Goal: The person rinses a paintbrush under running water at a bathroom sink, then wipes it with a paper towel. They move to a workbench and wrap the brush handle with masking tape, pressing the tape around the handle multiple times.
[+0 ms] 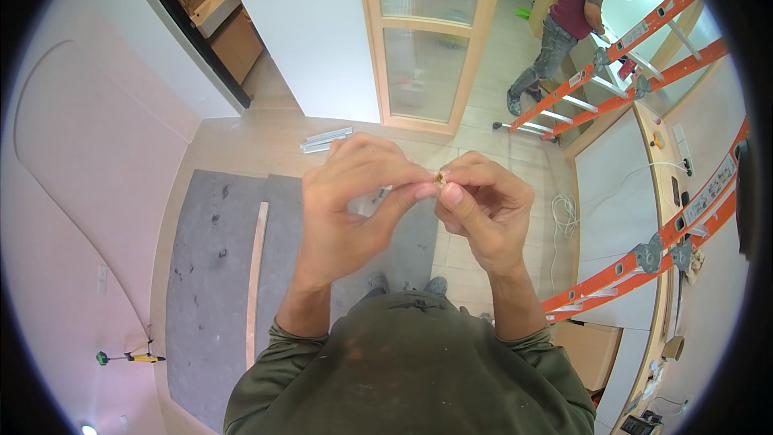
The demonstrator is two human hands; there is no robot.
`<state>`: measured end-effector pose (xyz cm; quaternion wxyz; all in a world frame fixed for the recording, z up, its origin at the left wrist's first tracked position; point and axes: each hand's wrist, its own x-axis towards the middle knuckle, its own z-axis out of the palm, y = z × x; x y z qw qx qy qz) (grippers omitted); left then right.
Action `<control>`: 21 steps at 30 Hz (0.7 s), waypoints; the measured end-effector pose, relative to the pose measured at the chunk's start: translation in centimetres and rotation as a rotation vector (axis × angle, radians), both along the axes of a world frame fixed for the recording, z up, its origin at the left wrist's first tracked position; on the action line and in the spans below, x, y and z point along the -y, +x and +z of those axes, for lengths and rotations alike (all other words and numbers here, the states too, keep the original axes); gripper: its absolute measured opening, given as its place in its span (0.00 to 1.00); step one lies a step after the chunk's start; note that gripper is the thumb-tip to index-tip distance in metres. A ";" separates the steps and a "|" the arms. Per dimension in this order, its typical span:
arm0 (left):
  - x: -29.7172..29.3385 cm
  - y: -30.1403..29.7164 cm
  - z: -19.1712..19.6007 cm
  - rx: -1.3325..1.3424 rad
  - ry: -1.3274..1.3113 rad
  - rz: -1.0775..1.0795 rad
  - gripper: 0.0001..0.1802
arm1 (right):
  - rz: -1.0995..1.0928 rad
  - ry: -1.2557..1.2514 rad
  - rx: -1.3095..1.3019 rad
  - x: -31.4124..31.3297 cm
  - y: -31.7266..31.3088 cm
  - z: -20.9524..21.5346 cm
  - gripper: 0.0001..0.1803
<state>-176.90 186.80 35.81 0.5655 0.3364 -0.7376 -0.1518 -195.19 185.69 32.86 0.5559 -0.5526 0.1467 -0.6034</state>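
both hands meet at the centre of the frame, raised above the floor, with the forearms in dark green sleeves [419,370] coming up from the lower edge. the left hand [350,201] is curled, its thumb and forefinger closed in a narrow pinch toward the right. the right hand [483,209] is likewise curled, fingertips pressed against those of the left hand. a small brass-coloured part [440,179] sits pinched between the fingertips of both hands, just above centre frame; it is too small to tell its exact kind. below the hands, a grey floor mat [217,290] covers the left-centre of the frame, with a long wooden strip [256,274] lying on it, running top to bottom. short pale metal pieces [326,140] lie on the light floor just above the left hand. a glazed wooden door [427,40] stands at upper centre. orange ladders [644,262] cross the right side of the frame, and a coil of white cable [564,213] lies on the floor just right of the right hand. another person [568,28] in a dark red shirt stands at the upper right, well apart. a small green and yellow tool on a stand [129,357] sits at lower left
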 end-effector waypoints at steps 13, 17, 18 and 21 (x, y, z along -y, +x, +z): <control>0.2 -0.7 -0.7 -0.259 0.190 -0.147 0.06 | 0.070 0.009 0.100 0.2 0.5 -0.4 0.05; 0.3 -0.3 -0.9 -0.251 0.201 -0.162 0.05 | 0.039 -0.047 0.080 0.1 0.9 -0.2 0.06; 0.3 -0.2 -0.9 -0.240 0.196 -0.159 0.05 | 0.033 -0.054 0.076 0.0 1.0 -0.1 0.06; 0.5 -0.3 -0.7 -0.203 0.168 -0.099 0.06 | 0.009 -0.025 -0.015 0.3 0.5 0.4 0.06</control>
